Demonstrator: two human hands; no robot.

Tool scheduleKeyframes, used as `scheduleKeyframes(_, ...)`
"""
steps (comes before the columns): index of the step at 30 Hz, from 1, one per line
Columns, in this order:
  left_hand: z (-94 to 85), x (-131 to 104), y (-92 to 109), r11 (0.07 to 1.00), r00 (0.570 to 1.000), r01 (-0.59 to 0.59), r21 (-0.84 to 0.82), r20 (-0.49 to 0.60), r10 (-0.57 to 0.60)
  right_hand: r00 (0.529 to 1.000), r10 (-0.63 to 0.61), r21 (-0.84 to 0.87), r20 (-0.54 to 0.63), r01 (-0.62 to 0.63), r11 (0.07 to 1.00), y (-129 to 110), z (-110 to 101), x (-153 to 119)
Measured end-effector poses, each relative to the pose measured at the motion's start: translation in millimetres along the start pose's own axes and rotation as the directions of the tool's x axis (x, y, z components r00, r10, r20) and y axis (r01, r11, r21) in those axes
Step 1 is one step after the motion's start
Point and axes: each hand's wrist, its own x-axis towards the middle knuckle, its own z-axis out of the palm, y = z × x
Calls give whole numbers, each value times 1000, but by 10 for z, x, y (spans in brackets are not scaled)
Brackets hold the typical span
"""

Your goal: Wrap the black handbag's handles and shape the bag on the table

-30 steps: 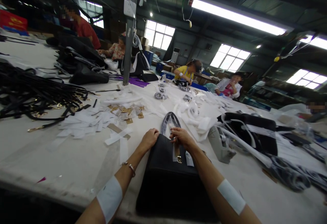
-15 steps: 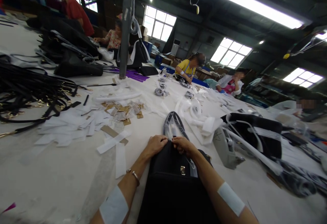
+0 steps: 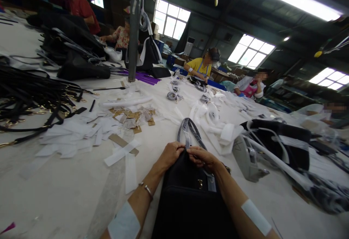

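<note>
Black handbag (image 3: 188, 202) sits at 6 o'clock on the white table (image 3: 68, 181), near edge, top end pointing to 12. Left hand (image 3: 170, 154) on bag's top edge, fingers curled closed over the rim, gripping it. Right hand (image 3: 203, 158) just beside it, touching the same edge, fingertips pinched shut on sth small at the base of the wrapped handle (image 3: 191, 132); can't tell exactly what it pinches. Handle loops up toward 12 from between both hands, covered in clear film. Gold clasp (image 3: 200, 183) on bag front, below right hand, w/ a white tag (image 3: 212, 184) just beside it. Bracelet on left wrist, white patches on both forearms. At 10: scattered white paper strips (image 3: 81, 132) and brown card tags (image 3: 133, 117). At 9: heap of black straps (image 3: 29, 97). At 2–3: another black bag (image 3: 283, 141) w/ white wrapping, near. Far side at 12–1: a person in yellow (image 3: 200, 68) at the table, others nearby.
</note>
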Motion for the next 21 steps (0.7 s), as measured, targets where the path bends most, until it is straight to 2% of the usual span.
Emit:
scheduleKeyframes(5,23,-41,44,996,994,71,49,-89,-67,999,-9,-15,-35,8,1000,-2,40,-7)
scheduleKeyframes(9,8,-15,85,993,976,120,-15,-179,-121,988,-41,-11,-150,40,999,-19,46,-25)
scheduleKeyframes(14,-72,47,90,956,975,156,-247,-116,-189,955,-85,19,-284,94,995,-26,68,-38)
scheduleKeyframes(17,-58,45,90,909,972,171,-381,-87,-219,930,-125,22,-346,142,990,-45,112,-51)
scheduleKeyframes(19,-28,37,84,876,966,181,-447,-86,-244,931,-138,31,-338,158,987,-74,144,-77)
scheduleKeyframes(21,-2,33,66,849,957,195,-492,-95,-275,952,-143,82,-270,171,982,-108,166,-118)
